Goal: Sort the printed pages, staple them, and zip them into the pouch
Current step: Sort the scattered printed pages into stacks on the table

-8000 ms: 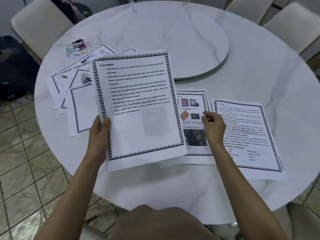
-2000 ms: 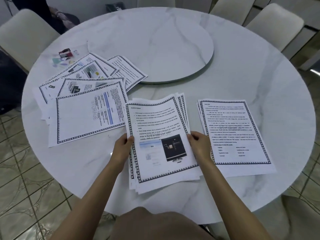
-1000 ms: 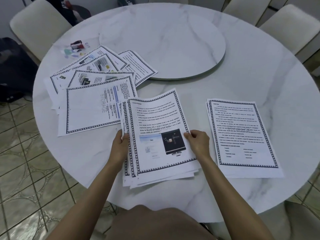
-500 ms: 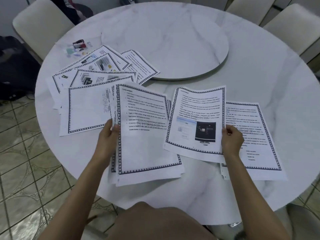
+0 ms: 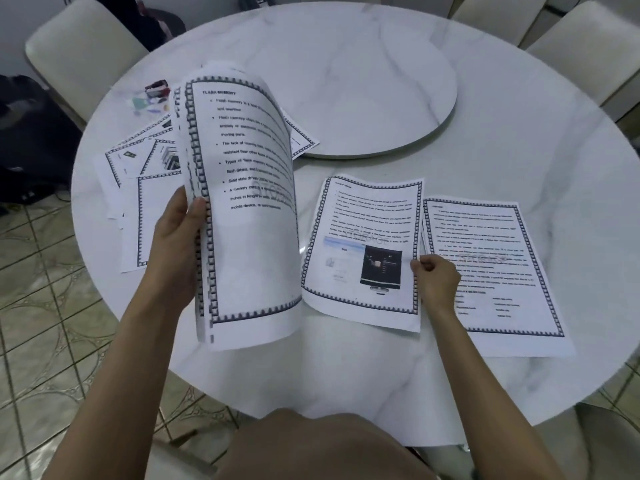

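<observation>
Two hands: both hold printed pages over the near half of a round marble table.
Left hand: fingers curled behind the left edge of a raised sheaf, thumb pressed on its front.
Raised sheaf: several pages, the top one headed "FLASH MEMORY". It is tilted up off the table, and its right edge curls away.
Right hand: pinches the right edge of a single page.
Single page: text above a picture of a dark screen, lying between the sheaf and the right pile. Its lower left corner sits beneath the sheaf.
Right pile: flat on the table, with a text-only sheet on top, partly under the right wrist.
Spread pages: fanned flat and overlapping at the table's left.
In the way: the sheaf hides much of the spread pages and part of the table's middle.
Small coloured things: near the far left rim, just behind the sheaf's top corner. They may be the pouch and stapler, but are too blurred to tell.
Turntable: a round marble disc at the centre, with one spread page's corner just beside its rim.
Chairs: a pale one at far left and another at far right.
Dark bag: on the tiled floor, left of the table.
</observation>
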Motion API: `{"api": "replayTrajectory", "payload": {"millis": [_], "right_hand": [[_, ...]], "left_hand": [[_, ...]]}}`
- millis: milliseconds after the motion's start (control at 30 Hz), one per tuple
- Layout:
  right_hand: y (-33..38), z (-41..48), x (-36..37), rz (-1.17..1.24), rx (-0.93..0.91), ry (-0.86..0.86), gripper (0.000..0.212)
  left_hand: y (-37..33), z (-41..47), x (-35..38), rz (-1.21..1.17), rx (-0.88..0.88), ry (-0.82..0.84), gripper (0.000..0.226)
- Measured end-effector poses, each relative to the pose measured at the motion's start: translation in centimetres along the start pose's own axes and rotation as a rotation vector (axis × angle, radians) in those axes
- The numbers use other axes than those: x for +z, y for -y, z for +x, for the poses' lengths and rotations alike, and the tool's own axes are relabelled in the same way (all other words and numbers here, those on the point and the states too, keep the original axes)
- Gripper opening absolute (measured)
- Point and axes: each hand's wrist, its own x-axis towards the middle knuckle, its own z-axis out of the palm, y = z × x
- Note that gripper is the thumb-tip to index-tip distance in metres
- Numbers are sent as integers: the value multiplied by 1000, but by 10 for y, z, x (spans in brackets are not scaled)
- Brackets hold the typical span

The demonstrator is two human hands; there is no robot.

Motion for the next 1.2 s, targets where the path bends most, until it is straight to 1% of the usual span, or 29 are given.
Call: {"api": "replayTrajectory", "payload": {"millis": [133, 233, 267, 333, 367, 433, 500, 567, 667, 733, 867, 967, 1033, 1067, 1133, 1200], "right_hand": [[3, -4, 5, -12, -66, 19, 20], [4, -8, 10, 31, -97, -26, 37], [5, -9, 11, 37, -108, -32, 39], [8, -12, 14, 31, -145, -26, 37], [10, -14, 16, -4, -182, -14, 35], [12, -20, 22, -169, -266, 18, 33], [12, -28, 28, -330, -312, 34, 38], [13, -33, 31, -413, -360, 75, 44], [11, -36, 35, -523, -476, 241, 48], [9, -37, 35, -580, -495, 344, 49], [4, -36, 27, -533, -493, 421, 50], [-2, -35, 16, -564, -503, 465, 50], [-3, -35, 12, -547, -489, 448, 47], [0, -36, 10, -484, -470, 428, 44], [12, -39, 7, -239, -373, 423, 36], [30, -43, 6, 45, -204, 520, 34]], "left_hand": [[-9, 0, 2, -67, 18, 22, 28], [-12, -1, 4, -96, 24, 34, 29], [-12, -1, 6, -104, 27, 34, 29], [-11, -2, 8, -131, 22, 28, 30], [-10, -2, 9, -145, 15, 23, 30], [-7, -3, 10, -163, -4, 21, 30], [-4, -3, 11, -167, -23, 32, 30], [-1, -4, 12, -151, -37, 38, 28], [0, -3, 13, -141, -36, 53, 27], [0, -2, 14, -143, -35, 56, 28], [1, -1, 13, -119, -38, 50, 28], [2, 0, 13, -129, -48, 50, 27], [3, 0, 15, -127, -51, 51, 28], [4, 0, 15, -127, -51, 52, 28], [5, 0, 18, -131, -52, 59, 27], [7, 0, 21, -144, -61, 58, 27]]}}
